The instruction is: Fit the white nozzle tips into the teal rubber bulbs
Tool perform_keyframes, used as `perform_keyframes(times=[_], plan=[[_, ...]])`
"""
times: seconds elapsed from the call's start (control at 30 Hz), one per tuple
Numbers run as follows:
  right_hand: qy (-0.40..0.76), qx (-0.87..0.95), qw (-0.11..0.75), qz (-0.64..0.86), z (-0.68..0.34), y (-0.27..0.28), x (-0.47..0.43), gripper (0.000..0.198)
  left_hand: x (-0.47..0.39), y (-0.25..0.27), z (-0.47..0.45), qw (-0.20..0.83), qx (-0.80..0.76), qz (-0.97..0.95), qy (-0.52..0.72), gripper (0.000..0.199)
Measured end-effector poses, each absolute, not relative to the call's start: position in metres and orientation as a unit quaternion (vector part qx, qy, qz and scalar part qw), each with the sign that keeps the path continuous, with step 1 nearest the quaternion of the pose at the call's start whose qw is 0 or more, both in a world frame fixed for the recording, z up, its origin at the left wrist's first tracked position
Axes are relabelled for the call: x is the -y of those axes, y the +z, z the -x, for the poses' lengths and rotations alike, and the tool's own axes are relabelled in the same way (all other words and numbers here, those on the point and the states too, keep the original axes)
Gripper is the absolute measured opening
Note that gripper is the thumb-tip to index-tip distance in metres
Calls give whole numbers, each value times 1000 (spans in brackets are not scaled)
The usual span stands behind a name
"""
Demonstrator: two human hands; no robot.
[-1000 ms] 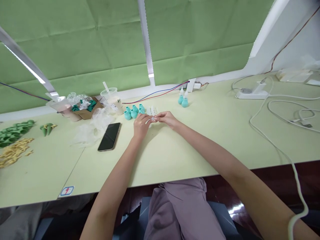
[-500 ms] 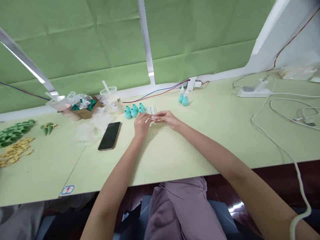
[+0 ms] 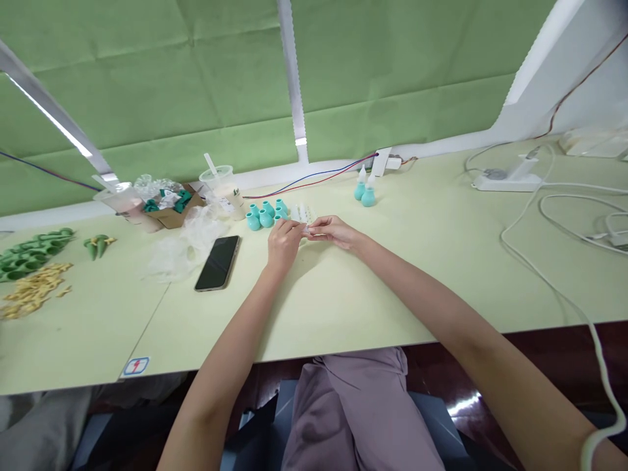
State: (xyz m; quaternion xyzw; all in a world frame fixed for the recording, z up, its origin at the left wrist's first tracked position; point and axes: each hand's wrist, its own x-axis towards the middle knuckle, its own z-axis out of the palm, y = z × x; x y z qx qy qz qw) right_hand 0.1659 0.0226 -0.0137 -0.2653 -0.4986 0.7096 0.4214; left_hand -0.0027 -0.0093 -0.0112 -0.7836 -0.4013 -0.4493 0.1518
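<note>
My left hand [image 3: 284, 243] and my right hand [image 3: 334, 232] meet fingertip to fingertip above the table. Both are closed in a pinch on one small whitish translucent piece [image 3: 306, 229], mostly hidden by the fingers. Just behind them lie several clear-white nozzle tips [image 3: 303, 212], partly covered by the hands. Several open-necked teal bulbs [image 3: 265, 217] stand in a cluster beside my left hand. Farther back to the right, two teal bulbs with white pointed tips [image 3: 367, 196] stand upright.
Left of my hands lie a black phone [image 3: 218, 263] and a crumpled plastic bag [image 3: 179, 252]. Behind are a drink cup [image 3: 226, 193] and a small cardboard box [image 3: 179, 214]. Green cones [image 3: 36, 252] and yellow pieces [image 3: 36, 291] sit far left. A power strip [image 3: 507, 183] and white cable are right.
The view has shifted slightly, so the table things appear a little farther right. Both hands stay together, pinching the small piece, with only slight finger movement.
</note>
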Motion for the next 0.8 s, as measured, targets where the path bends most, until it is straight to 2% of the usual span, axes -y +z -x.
perform_keyframes(times=[0.27,0.4,0.6,0.73,0.8], plan=[[732,496,398,245,-170,-17,-26,39,10,-12,2,189,372,814,-405,24],[725,505,397,246,-169,-17,-26,42,9,-11,1,164,380,810,-415,22],[690,515,452,233,-164,-12,-23,35,11,-5,-5,113,398,754,-511,19],[667,552,429,258,-165,-14,-27,35,17,0,-10,70,415,732,-536,24],[610,585,438,306,-167,-18,-32,31,17,0,-11,57,421,730,-535,25]])
